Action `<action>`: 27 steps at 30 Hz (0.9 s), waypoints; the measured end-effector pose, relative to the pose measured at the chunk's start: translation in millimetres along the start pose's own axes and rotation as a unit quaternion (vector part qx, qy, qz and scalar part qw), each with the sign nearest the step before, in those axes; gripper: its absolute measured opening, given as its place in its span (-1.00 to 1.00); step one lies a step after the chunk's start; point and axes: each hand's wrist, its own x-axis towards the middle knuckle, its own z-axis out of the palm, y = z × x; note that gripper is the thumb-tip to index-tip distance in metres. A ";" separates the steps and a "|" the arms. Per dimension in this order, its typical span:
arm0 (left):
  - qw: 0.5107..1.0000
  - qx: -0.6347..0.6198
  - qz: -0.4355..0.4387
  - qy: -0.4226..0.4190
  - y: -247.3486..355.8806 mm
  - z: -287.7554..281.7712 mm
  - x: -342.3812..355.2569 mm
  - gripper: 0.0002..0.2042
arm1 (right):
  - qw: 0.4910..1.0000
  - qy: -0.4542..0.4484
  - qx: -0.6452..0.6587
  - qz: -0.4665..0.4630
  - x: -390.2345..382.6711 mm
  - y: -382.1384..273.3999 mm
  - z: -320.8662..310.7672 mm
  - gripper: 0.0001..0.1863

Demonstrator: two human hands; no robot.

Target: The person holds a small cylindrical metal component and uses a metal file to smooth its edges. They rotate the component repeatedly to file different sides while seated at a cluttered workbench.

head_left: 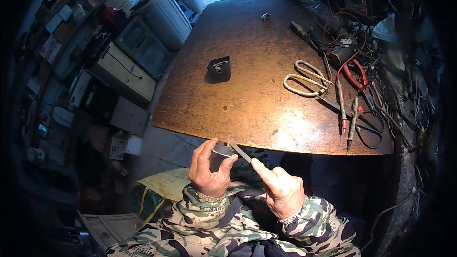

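Note:
Just off the table's near edge, my left hand (207, 170) pinches a small dark grey, rounded part (223, 150) between thumb and fingers. A small tab stands up at its top. My right hand (283, 185) grips a flat, narrow metal strip (242, 153), forefinger stretched along it. The strip's far end meets the part near that tab; whether it is a file or a blade cannot be made out. Beyond my hands, a black open-topped box-shaped piece (219, 69) stands on the wooden table (200, 104).
Scissors (304, 84) with pale handles lie at the right, beside red-handled pliers (356, 77), test probes (342, 109) and screwdrivers (320, 43). Tangled cables and parts crowd the table's right side. A small metal piece (265, 17) lies far back. Cabinets (124, 71) and loaded shelves stand left.

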 end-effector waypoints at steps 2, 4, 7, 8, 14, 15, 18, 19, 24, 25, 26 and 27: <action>0.998 -0.036 -0.026 0.034 -1.1 8.6 -5.6 -0.43 | 1.000 0.004 0.005 -0.010 0.8 4.0 0.2 -0.04; 0.999 -0.005 -0.028 0.020 0.9 5.1 -5.4 -0.41 | 1.000 0.006 0.014 -0.014 2.6 6.2 0.2 -0.05; 0.998 0.013 -0.064 -0.002 2.9 1.3 -8.3 -0.40 | 1.000 0.007 0.011 -0.018 5.6 8.1 -0.4 -0.06; 0.997 0.014 -0.081 -0.010 3.2 1.0 -9.1 -0.41 | 1.000 0.004 0.011 -0.016 6.8 8.1 -1.2 -0.07; 0.986 -0.085 -0.145 -0.016 9.5 1.8 -10.0 -0.47 | 1.000 -0.017 -0.003 -0.010 11.7 7.1 -13.0 -0.19; 0.982 -0.103 -0.159 -0.018 8.4 0.5 -13.3 -0.46 | 1.000 -0.025 -0.004 -0.009 12.5 6.2 -15.6 -0.21; 0.964 -0.178 -0.199 0.019 9.4 1.7 -16.9 -0.43 | 0.999 -0.036 0.004 -0.010 12.8 5.0 -16.7 -0.23; 0.959 -0.192 -0.206 0.043 9.5 2.6 -17.1 -0.44 | 0.999 -0.037 0.009 -0.011 12.0 4.8 -15.5 -0.24; 0.981 -0.064 -0.181 -0.033 16.0 -10.0 -7.5 -0.45 | 0.999 -0.040 0.013 -0.005 7.8 5.2 -17.7 -0.21; 0.978 -0.084 -0.188 -0.026 14.3 -7.6 -7.7 -0.45 | 0.999 -0.040 0.010 -0.005 8.1 5.1 -18.0 -0.21; 0.975 -0.105 -0.195 -0.017 13.4 -5.6 -7.6 -0.45 | 0.999 -0.040 0.006 -0.007 8.9 5.2 -18.9 -0.21; 0.977 -0.091 -0.191 -0.035 15.5 -7.9 -5.9 -0.47 | 0.999 -0.041 0.007 -0.007 8.5 5.5 -18.8 -0.21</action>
